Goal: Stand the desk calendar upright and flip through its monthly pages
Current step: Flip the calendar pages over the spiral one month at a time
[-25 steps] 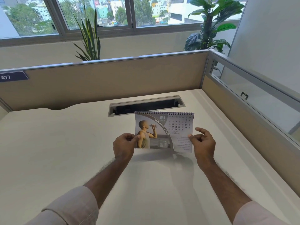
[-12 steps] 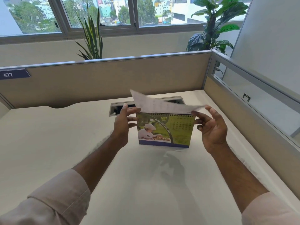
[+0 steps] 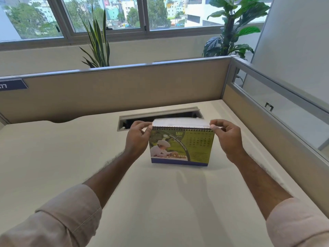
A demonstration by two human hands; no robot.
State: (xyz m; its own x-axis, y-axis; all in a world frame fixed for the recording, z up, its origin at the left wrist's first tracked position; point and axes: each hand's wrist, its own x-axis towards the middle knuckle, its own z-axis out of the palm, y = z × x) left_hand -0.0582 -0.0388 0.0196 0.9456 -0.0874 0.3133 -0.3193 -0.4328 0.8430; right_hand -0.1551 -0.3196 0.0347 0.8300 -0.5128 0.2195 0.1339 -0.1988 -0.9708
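The desk calendar [image 3: 180, 147] stands upright on the white desk [image 3: 53, 157], its green MAY page facing me. A white page [image 3: 179, 123] lies folded back over the spiral binding at the top. My left hand [image 3: 137, 139] pinches that page at the calendar's top left corner. My right hand [image 3: 226, 138] pinches it at the top right corner. The back of the calendar is hidden.
A cable slot [image 3: 160, 115] with a grey frame is cut into the desk just behind the calendar. Beige partition walls [image 3: 124, 86] close the desk at the back and right. Two potted plants [image 3: 97, 41] stand beyond the partition under the windows.
The April page has been lifted and turned back over the binding, and the May page now shows. Both hands rose from the page's lower corners to the top corners.
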